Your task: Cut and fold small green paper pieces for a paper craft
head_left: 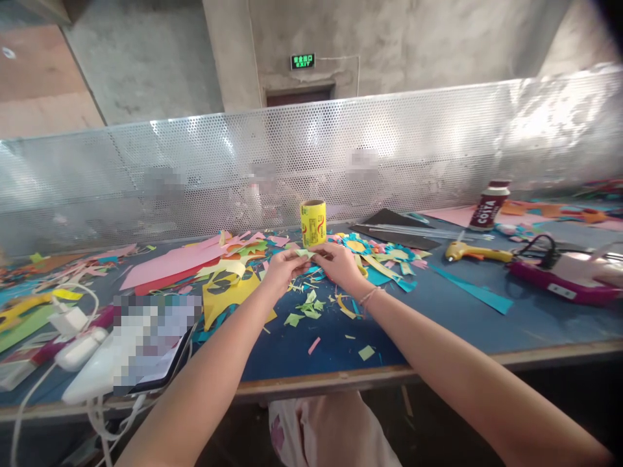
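My left hand point(285, 269) and my right hand point(339, 263) meet over the blue table, fingertips pinched on a small light green paper piece point(305, 253) between them. Just behind the hands stands a yellow roll point(313, 224), upright. Below them lie several light green paper scraps point(310, 306). A yellow paper sheet with cut-outs point(231, 292) is left of my left hand. Blue and yellow paper pieces point(357, 245) lie behind and right of my right hand.
Pink sheets point(180, 261) lie at left, beside a phone point(170, 353), white chargers point(82, 344) and cables. On the right are a yellow glue gun point(479, 252), a bottle point(489, 206), a magenta power strip point(559, 283) and clear sticks point(413, 229). A perforated metal screen point(219, 168) stands behind.
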`<state>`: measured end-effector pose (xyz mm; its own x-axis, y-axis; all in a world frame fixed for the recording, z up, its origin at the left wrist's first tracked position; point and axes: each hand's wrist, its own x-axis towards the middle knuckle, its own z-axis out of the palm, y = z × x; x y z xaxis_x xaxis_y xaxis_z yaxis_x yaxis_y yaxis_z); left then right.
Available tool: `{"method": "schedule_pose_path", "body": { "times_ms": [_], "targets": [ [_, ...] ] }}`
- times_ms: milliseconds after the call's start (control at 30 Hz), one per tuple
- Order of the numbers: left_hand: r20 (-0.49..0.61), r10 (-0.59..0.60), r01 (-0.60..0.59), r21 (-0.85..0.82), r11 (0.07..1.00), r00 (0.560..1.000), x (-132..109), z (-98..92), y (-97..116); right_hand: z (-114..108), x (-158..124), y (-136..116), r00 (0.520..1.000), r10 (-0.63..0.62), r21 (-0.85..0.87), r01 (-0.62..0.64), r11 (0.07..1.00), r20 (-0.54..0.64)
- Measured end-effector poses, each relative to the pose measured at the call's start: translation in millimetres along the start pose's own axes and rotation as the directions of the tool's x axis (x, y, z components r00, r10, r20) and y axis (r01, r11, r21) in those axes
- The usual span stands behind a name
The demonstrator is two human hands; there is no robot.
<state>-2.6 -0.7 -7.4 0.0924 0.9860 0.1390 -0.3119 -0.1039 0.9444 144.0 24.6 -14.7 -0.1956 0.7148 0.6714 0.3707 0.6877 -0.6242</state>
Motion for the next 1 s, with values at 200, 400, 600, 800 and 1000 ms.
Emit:
{"method": "schedule_pose_path", "body": {
  "times_ms": [200,400,600,800,1000],
  "targets": [
    [0.028,0.023,-0.023,0.005,1.000,0.999,0.3,-0.5,-2.7,2.9,-0.9,-0.3,1.000,0.016,0.003,-0.016,1.000,-0.009],
    [0.043,-0.007,0.008,-0.029,1.000,0.999,1.4,-0.7,-5.5,4.0,-1.3,-1.1,0.995,-0.098,-0.054,0.097,0.994,-0.003],
    [0.041,-0.040,0.042,-0.048,0.998,0.998,0.1,0.5,-3.5,1.4,-2.9,-3.8,0.987,-0.162,-0.167,0.159,0.973,0.000],
    [0.038,-0.055,0.057,-0.041,0.998,0.998,-0.5,1.7,-2.4,0.7,-4.0,-5.8,0.987,-0.159,-0.183,0.156,0.971,-0.002],
    [0.042,-0.054,0.057,-0.054,0.997,0.998,0.0,2.0,-3.2,1.5,-4.2,-5.5,0.992,-0.126,-0.160,0.124,0.979,-0.005]
  ]
}}
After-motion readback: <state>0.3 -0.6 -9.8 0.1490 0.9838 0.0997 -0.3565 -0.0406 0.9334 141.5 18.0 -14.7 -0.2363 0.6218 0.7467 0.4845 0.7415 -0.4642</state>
